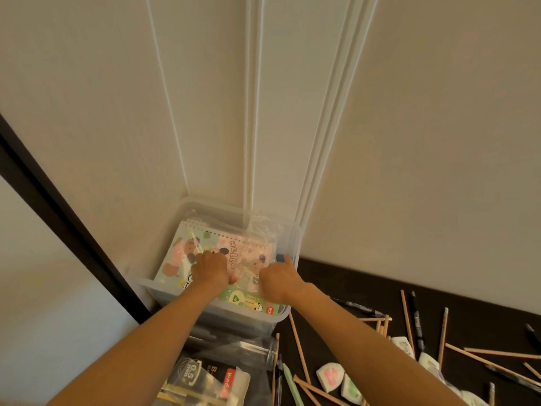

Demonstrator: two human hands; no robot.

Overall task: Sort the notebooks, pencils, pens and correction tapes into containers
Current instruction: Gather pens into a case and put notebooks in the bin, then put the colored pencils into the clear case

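From the left, a dark frame (44, 200) is noted against a white panelled wall (205, 98), below which a clear bin (293, 234) of notebooks (181, 250) is set, these being gripped by the curled left hand (212, 269) and right hand (276, 278), with pencils (301, 347), pens (417, 320) and correction tapes (330, 376) scattered rightward on the dark table (351, 285).

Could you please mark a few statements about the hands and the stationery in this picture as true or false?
1. The left hand and right hand are both on the notebooks inside the clear bin. True.
2. The pencils are already in the bin. False: they lie scattered on the dark table.
3. The bin stands by the wall. True.
4. The correction tapes lie left of the bin. False: they lie to its right, among the pencils.
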